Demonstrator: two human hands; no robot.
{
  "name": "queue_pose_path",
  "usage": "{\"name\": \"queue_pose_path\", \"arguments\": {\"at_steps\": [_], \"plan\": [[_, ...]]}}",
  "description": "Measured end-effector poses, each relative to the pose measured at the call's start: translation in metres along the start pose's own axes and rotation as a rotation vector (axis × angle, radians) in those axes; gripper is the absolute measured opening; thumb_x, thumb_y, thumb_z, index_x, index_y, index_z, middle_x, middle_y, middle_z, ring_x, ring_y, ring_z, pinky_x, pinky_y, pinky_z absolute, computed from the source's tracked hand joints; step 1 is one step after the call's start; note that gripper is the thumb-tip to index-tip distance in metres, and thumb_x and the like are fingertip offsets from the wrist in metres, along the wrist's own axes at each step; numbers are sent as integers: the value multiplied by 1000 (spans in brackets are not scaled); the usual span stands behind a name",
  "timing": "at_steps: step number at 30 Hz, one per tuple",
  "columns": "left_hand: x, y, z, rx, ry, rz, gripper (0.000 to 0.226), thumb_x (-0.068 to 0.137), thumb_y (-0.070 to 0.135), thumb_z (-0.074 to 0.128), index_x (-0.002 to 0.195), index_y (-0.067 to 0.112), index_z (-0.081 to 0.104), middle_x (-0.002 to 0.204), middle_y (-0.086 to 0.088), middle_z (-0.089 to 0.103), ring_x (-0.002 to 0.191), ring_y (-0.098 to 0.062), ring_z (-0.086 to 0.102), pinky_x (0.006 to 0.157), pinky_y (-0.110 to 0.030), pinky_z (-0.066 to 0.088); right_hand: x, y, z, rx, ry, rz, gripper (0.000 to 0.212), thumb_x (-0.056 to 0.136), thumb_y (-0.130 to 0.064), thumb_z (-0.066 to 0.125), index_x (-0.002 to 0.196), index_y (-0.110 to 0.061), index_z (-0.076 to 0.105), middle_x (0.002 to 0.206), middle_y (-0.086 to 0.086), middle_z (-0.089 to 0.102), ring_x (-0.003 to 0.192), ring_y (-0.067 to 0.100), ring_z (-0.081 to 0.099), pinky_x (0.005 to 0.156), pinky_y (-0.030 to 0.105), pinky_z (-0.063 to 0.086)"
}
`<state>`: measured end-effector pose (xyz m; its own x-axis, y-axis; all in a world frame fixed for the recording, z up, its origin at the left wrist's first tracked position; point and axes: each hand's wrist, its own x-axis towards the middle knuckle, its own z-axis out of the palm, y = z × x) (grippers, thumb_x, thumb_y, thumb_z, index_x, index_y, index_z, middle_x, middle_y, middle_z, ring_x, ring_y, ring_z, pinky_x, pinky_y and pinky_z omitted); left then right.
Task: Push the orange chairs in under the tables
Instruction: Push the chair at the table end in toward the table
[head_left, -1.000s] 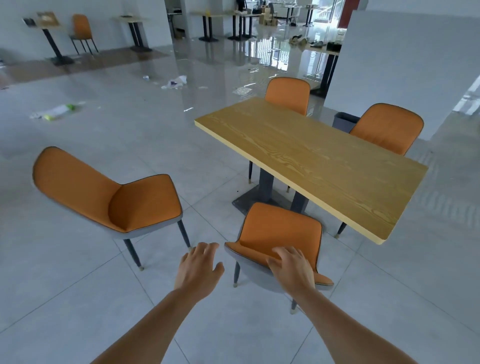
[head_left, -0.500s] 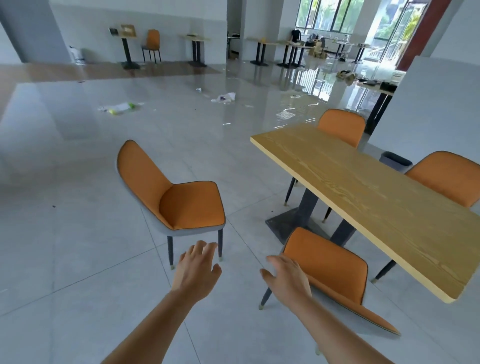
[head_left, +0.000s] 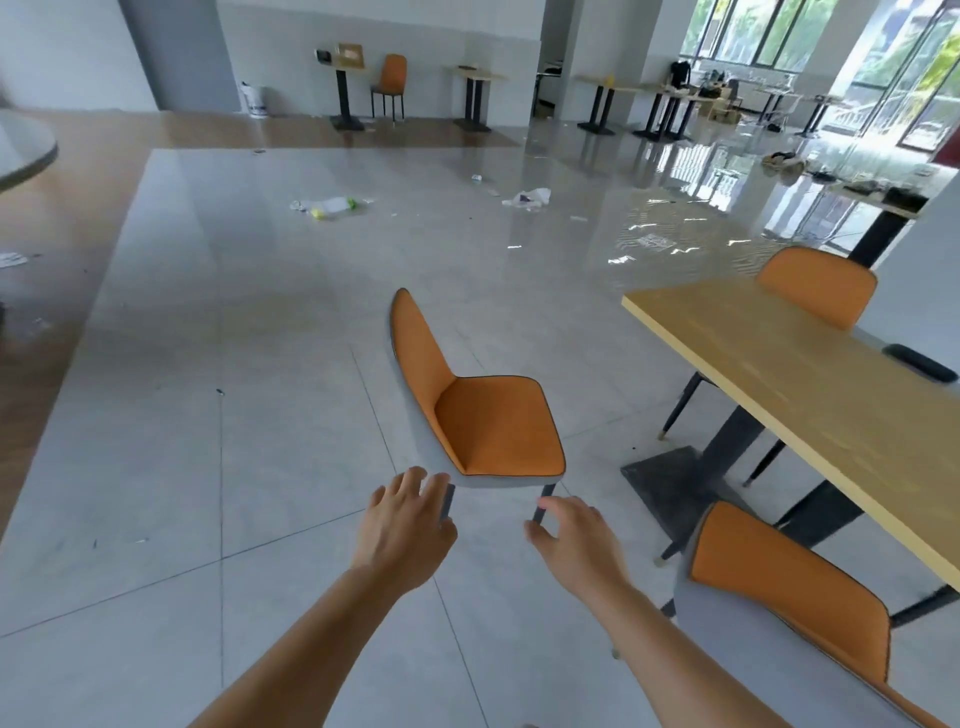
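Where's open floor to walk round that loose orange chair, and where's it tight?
Open tile runs left of the loose chair to the wood floor strip. Tight on its right: the table, table base and near chair crowd together.

The right hand (head_left: 576, 540) has left the near chair (head_left: 789, 587), nearing the loose chair (head_left: 493, 415).

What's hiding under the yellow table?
A black post on a flat base, plus thin chair legs. The tabletop covers the seat of the far chair, so that stays unseen.
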<state>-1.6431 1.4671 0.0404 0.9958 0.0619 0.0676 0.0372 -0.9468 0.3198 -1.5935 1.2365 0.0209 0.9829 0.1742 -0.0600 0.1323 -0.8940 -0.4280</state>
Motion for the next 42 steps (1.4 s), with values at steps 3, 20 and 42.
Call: {"name": "queue_pose_path", "arguments": {"at_steps": [3,20,42], "plan": [[17,-28,-14,-4,23,-13,49,97,45,48,142,27,41,141,0,48,127,-21,47,107,-37,37,31,-32,6,31,12,-9,45,94,-52,53,132,-28,57,126,-7,62,113,17,57,89,38,52],[217,-201,-73,76,1,-30,54,99,53,39,146,27,37,147,0,42,135,-20,40,114,-38,31,272,-177,75,159,113,-32,46,95,-55,50,133,-31,56,133,-11,59,121,12,53,88,32,52],[417,-399,-130,44,-185,511,51,101,50,36,147,27,34,149,-1,39,138,-21,37,115,-37,29,364,-352,148,252,345,459,28,96,-46,54,117,-28,63,109,-9,63,98,13,59,72,29,50]]}}
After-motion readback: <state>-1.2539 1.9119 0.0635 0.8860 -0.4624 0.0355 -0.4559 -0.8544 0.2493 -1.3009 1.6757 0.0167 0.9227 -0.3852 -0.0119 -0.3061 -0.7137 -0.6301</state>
